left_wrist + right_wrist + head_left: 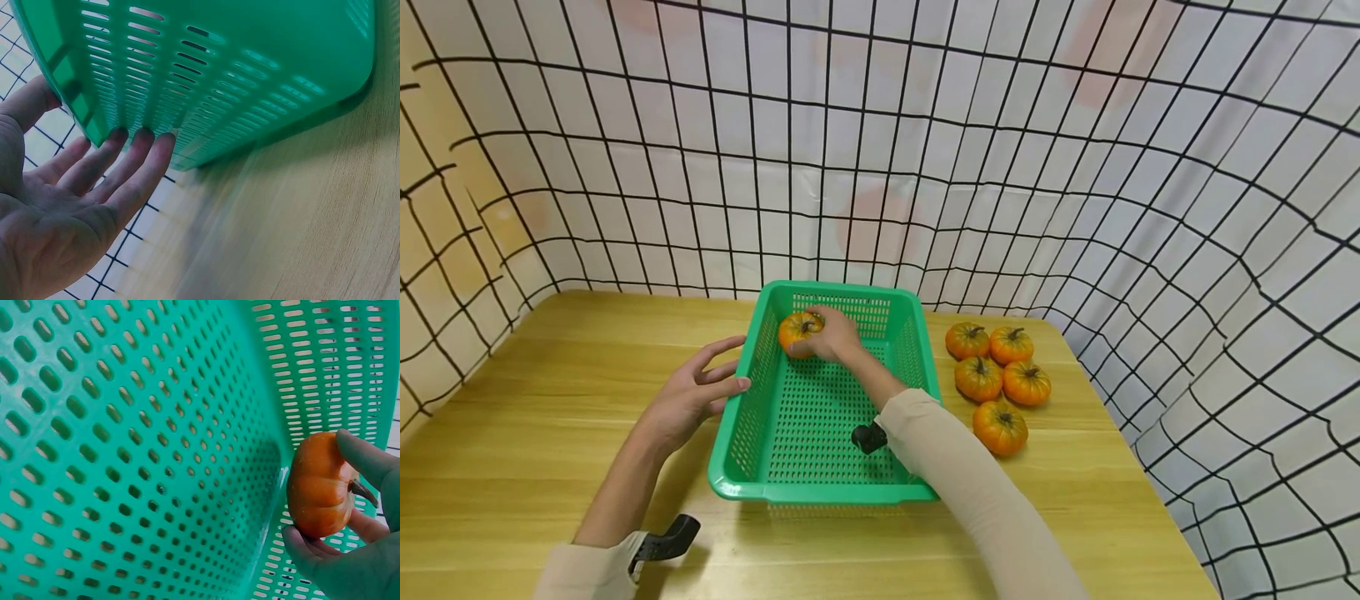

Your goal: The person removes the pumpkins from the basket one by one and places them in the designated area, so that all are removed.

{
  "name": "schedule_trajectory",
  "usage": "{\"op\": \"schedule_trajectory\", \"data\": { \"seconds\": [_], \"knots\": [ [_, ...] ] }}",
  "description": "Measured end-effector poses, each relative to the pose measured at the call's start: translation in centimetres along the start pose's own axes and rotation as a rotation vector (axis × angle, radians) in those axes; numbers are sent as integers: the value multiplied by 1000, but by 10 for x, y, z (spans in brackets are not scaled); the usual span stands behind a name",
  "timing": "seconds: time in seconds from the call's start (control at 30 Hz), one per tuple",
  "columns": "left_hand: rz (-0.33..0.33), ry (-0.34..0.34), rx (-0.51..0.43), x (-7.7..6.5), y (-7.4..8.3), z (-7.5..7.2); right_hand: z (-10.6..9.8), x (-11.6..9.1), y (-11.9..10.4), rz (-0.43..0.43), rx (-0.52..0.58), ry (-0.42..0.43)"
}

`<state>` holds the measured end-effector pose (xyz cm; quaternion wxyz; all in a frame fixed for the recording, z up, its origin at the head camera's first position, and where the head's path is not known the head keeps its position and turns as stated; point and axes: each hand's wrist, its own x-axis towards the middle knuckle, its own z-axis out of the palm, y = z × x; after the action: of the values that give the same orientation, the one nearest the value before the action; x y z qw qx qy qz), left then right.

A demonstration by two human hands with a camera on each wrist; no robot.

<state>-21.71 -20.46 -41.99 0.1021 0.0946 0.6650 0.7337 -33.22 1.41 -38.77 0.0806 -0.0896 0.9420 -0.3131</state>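
Observation:
A small orange pumpkin (797, 333) is inside the green plastic basket (805, 495), at its far left corner. My right hand (835, 335) reaches over the basket and grips this pumpkin. In the right wrist view the thumb and fingers hold the pumpkin (320, 487) on opposite sides, its stem towards the palm. Outside the basket's left wall is my left hand (688, 396), its thumb at the rim. The left wrist view shows its fingers (140, 172) extended, fingertips against the slotted wall (206, 81).
Several more small pumpkins (979, 379) sit in a group on the wooden table (550, 417), right of the basket. Black grid netting (880, 150) over white sheeting stands behind the table and along both sides. A black device (666, 540) is strapped at the left wrist.

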Motion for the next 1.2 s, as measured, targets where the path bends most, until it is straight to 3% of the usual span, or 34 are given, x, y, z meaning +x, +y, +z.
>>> {"op": "schedule_trajectory", "data": {
  "seconds": [0.47, 0.63, 1.2],
  "knots": [
    [-1, -2, 10, -1, 1, 1, -13, -9, -6, 12, 20, -6],
    [-1, -2, 12, -1, 1, 0, -20, -11, -6, -5, -19, -10],
    [-4, 3, 13, -1, 2, 1, -61, -29, -11, -79, -44, -34]
  ]
}}
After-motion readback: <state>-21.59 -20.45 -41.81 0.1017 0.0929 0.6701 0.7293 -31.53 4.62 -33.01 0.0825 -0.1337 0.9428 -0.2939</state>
